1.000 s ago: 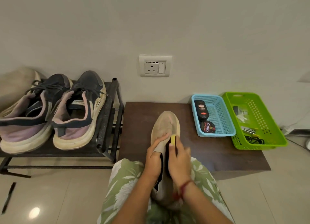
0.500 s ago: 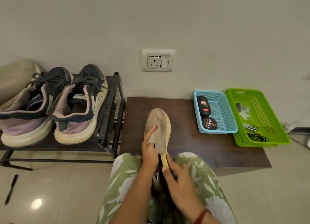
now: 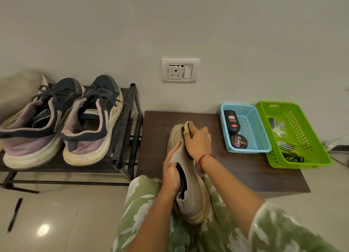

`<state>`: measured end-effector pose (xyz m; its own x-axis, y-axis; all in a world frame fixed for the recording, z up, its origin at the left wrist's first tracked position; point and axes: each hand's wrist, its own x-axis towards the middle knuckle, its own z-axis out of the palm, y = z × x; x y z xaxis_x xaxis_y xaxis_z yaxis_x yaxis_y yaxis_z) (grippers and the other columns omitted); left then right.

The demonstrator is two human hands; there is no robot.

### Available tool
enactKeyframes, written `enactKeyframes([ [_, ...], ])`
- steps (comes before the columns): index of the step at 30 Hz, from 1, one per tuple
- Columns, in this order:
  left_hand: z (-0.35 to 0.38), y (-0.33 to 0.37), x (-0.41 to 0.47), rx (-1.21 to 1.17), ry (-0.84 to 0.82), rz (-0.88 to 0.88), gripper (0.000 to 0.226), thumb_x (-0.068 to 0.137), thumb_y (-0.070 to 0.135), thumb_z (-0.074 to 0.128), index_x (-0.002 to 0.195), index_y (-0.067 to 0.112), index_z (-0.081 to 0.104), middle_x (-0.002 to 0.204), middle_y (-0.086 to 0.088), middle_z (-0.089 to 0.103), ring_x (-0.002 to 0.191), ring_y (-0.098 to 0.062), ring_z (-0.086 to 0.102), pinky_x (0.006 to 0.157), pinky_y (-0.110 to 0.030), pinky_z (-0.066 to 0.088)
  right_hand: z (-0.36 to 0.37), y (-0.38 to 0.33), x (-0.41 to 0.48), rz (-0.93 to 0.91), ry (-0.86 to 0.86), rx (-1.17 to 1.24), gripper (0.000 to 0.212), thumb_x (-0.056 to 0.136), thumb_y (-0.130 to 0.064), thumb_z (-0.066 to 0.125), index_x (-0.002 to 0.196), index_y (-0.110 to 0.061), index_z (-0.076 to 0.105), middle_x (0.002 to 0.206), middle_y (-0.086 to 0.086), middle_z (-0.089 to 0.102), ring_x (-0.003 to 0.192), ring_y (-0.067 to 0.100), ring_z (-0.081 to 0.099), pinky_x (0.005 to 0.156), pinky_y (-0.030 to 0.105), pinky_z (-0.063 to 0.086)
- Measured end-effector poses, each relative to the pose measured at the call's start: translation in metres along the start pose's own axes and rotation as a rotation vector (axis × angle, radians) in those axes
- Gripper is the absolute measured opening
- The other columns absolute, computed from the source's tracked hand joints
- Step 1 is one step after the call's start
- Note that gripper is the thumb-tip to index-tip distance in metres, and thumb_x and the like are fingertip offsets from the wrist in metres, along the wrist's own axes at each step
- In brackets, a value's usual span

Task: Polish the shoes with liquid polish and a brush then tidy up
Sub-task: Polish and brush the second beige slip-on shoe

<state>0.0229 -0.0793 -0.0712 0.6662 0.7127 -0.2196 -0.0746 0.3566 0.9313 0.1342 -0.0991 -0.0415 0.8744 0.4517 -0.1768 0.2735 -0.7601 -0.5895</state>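
Dark wooden table [image 3: 236, 168]: left hand [image 3: 171, 173] grips beige shoe [image 3: 191, 193] at collar, right hand [image 3: 198, 140] grips yellow brush [image 3: 187, 126] on shoe's toe. Likely brushing step; next: stroke toward heel.

Rack [image 3: 120, 157] left of table [image 3: 236, 168], baskets [image 3: 245, 148] on it.

We grip the shoe [image 3: 190, 192] in our lap with our left hand [image 3: 171, 174], thumb across its upper, toe over the table [image 3: 236, 168]. Our right hand [image 3: 198, 142] presses a yellow brush [image 3: 187, 126] against the toe. A blue basket [image 3: 258, 127] on the table holds a polish bottle [image 3: 232, 124] and a tin [image 3: 238, 141], with a green basket [image 3: 306, 131] just beside it.
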Motion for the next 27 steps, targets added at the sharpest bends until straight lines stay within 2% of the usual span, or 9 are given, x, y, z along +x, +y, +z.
enactKeyframes([
  [4,-0.002,-0.009,0.001,0.135,0.112,-0.035,0.048,0.093,0.021,0.040,0.135,0.045,0.043,0.150,0.008,0.036,0.138,-0.009,0.031,0.116,-0.042,0.025,-0.002,0.026,-0.111,-0.054,-0.096,0.029,0.045,0.098,-0.041,0.040,0.143,-0.037,0.037,0.101,-0.001,0.038,0.105,0.023,0.048,0.089,0.028,0.037],
  [8,-0.005,-0.007,0.002,0.203,0.085,-0.016,0.056,0.092,0.007,0.030,0.128,0.047,0.044,0.151,0.008,0.034,0.140,-0.006,0.026,0.119,-0.041,0.020,-0.010,0.046,-0.179,0.008,-0.234,0.172,0.045,0.095,-0.043,0.047,0.140,-0.043,0.038,0.115,-0.004,0.044,0.107,0.008,0.047,0.091,0.013,0.036],
  [11,-0.007,-0.001,0.008,0.140,-0.024,-0.002,0.052,0.098,-0.002,0.032,0.124,0.037,0.055,0.146,0.005,0.042,0.136,-0.011,0.036,0.115,-0.034,0.029,-0.016,0.048,-0.175,0.117,-0.224,0.523,0.035,0.093,-0.026,0.059,0.120,-0.047,0.050,0.115,-0.010,0.050,0.102,-0.004,0.050,0.080,0.001,0.038],
  [13,-0.010,-0.002,0.009,0.173,-0.087,-0.033,0.047,0.100,0.006,0.035,0.123,0.041,0.056,0.144,0.008,0.041,0.136,-0.013,0.036,0.115,-0.036,0.028,-0.021,0.047,-0.160,0.225,-0.087,0.851,0.032,0.091,-0.015,0.060,0.113,-0.038,0.060,0.112,-0.012,0.061,0.103,-0.002,0.056,0.079,0.006,0.046],
  [16,-0.014,-0.005,0.008,0.540,-0.253,0.015,0.056,0.090,0.018,0.033,0.131,0.055,0.043,0.150,0.017,0.032,0.142,-0.009,0.023,0.118,-0.052,0.007,-0.019,0.052,-0.134,0.353,0.106,1.008,0.028,0.093,-0.018,0.057,0.120,-0.025,0.062,0.115,-0.002,0.066,0.109,0.020,0.061,0.097,0.040,0.050],
  [18,-0.012,-0.005,0.006,0.889,-0.359,0.043,0.063,0.092,0.015,0.032,0.143,0.048,0.020,0.157,0.011,0.015,0.146,-0.011,0.009,0.117,-0.052,-0.005,-0.016,0.056,-0.118,0.394,0.157,1.055,0.026,0.093,-0.019,0.058,0.118,-0.025,0.061,0.118,0.004,0.065,0.112,0.025,0.060,0.102,0.049,0.045],
  [21,-0.010,-0.003,0.001,1.198,-0.365,0.081,0.074,0.094,0.016,0.041,0.150,0.036,-0.003,0.160,0.006,-0.003,0.147,-0.013,-0.002,0.116,-0.053,-0.004,-0.016,0.053,-0.096,0.413,0.157,1.131,0.033,0.090,-0.017,0.062,0.123,-0.018,0.059,0.120,0.006,0.065,0.113,0.023,0.060,0.103,0.048,0.044],
  [24,-0.009,-0.008,0.000,1.330,-0.350,0.065,0.085,0.091,0.023,0.051,0.150,0.035,-0.009,0.160,0.003,-0.005,0.147,-0.017,-0.001,0.115,-0.056,-0.001,-0.029,0.055,-0.069,0.372,0.170,1.181,0.035,0.088,-0.010,0.064,0.123,-0.007,0.060,0.113,0.008,0.067,0.106,0.021,0.062,0.102,0.043,0.046],
  [27,-0.005,-0.008,0.008,1.381,-0.280,0.073,0.082,0.089,0.026,0.054,0.151,0.033,0.001,0.160,0.001,0.004,0.147,-0.019,0.005,0.115,-0.055,0.000,-0.046,0.065,-0.045,0.148,0.090,0.902,0.032,0.083,-0.001,0.068,0.114,-0.006,0.063,0.096,-0.001,0.069,0.086,0.004,0.064,0.085,0.018,0.051],
])
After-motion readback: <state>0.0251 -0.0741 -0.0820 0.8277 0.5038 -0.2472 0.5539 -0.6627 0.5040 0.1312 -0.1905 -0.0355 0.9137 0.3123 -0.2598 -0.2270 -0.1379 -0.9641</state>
